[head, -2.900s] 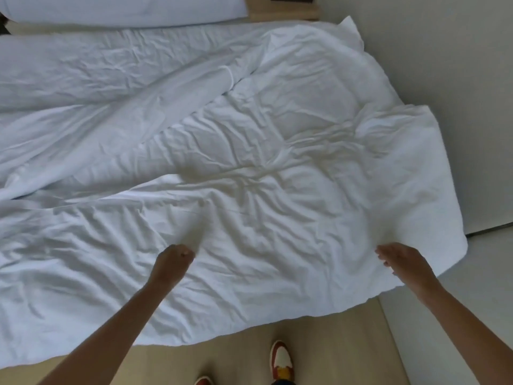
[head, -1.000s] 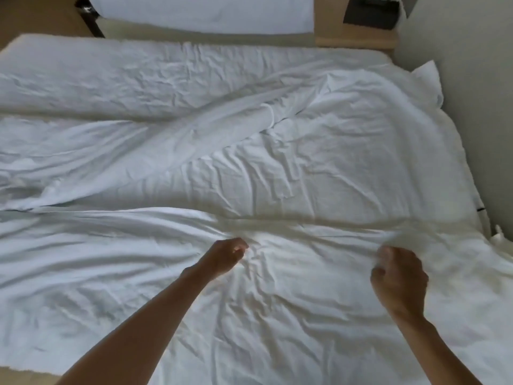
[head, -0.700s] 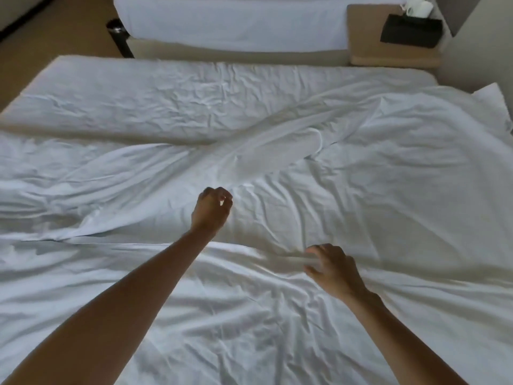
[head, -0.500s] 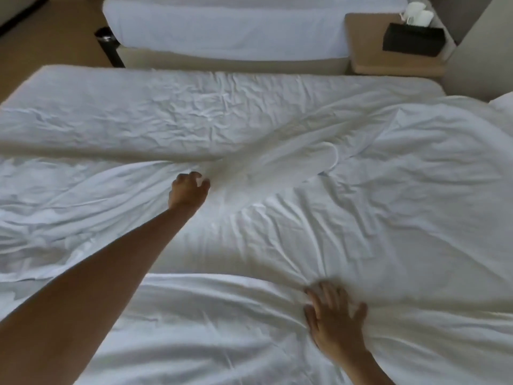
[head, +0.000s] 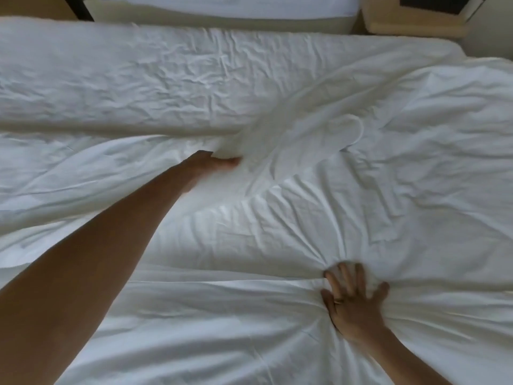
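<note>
A crumpled white sheet (head: 347, 195) covers most of the bed. My left hand (head: 211, 165) is stretched far out to the bed's middle, where it grips a bunched fold of the sheet (head: 266, 145); its fingers are buried in the cloth and only the thumb shows. My right hand (head: 354, 300) lies flat near me at the lower right, fingers spread, pressing the sheet down so that creases fan out from it. A ring shows on one finger.
The bare wrinkled mattress cover (head: 166, 76) shows along the far side. Beyond it stands a second bed (head: 222, 6) and a wooden nightstand (head: 410, 26) with a black box (head: 438, 4) at the top right. A dark object (head: 79, 8) stands at the top left.
My left hand has reached further across the bed and taken hold of the fold. My right hand went from gripping the sheet's edge to pressing flat. The camera leaned forward over the bed.
</note>
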Available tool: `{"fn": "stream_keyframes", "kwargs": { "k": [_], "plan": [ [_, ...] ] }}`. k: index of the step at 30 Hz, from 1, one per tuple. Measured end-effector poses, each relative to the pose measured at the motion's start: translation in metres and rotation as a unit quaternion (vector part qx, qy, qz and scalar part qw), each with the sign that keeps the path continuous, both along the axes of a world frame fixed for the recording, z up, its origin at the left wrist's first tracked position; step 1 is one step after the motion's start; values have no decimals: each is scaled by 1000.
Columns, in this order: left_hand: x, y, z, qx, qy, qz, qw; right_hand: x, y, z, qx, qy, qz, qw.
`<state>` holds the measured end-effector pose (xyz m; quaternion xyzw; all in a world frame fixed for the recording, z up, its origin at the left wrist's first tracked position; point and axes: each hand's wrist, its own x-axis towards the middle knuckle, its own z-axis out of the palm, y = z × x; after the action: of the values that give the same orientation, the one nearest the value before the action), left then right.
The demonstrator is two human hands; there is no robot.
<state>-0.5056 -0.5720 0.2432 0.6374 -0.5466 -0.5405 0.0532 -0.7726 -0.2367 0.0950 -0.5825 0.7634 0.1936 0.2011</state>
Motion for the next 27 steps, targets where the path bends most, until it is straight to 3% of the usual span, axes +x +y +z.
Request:
{"fn": "stream_keyframes", "kwargs": {
  "k": [3, 6, 9, 11, 12, 15, 17, 18, 20, 23, 27],
  "plan": [
    [-21, 18, 37, -31, 19, -94, 995, -2, -3, 8, 35, -19, -25, 999],
    [-31, 62, 59, -134, -7, -188, 973, 0, -8, 25, 81, -53, -46, 994],
    [-13, 136, 36, -345, -93, -247, 901, -5, -12, 32, 87, -100, -63, 989],
    [6, 188, 2, -402, -133, -308, 852, -10, -14, 36, 73, -139, -75, 985],
    [15, 212, -13, -375, -154, -347, 846, -14, -13, 39, 60, -155, -75, 983],
    [25, 252, -57, -165, -192, -405, 879, -36, -6, 48, 9, -207, -50, 977],
    [5, 238, -54, -83, -183, -294, 934, -57, 2, 57, -49, -292, -93, 951],
    [-12, 220, -46, -30, -121, -209, 970, -68, 6, 63, -66, -321, -125, 936],
    [-45, 186, -31, -15, 16, -61, 998, -92, 12, 70, -96, -335, -148, 926],
    [-96, 138, -8, 125, 176, 154, 964, -123, 16, 74, -117, -368, -222, 895],
    [-168, 111, 9, 150, 171, 148, 963, -152, 9, 88, -115, -462, -312, 822]
  ]
}}
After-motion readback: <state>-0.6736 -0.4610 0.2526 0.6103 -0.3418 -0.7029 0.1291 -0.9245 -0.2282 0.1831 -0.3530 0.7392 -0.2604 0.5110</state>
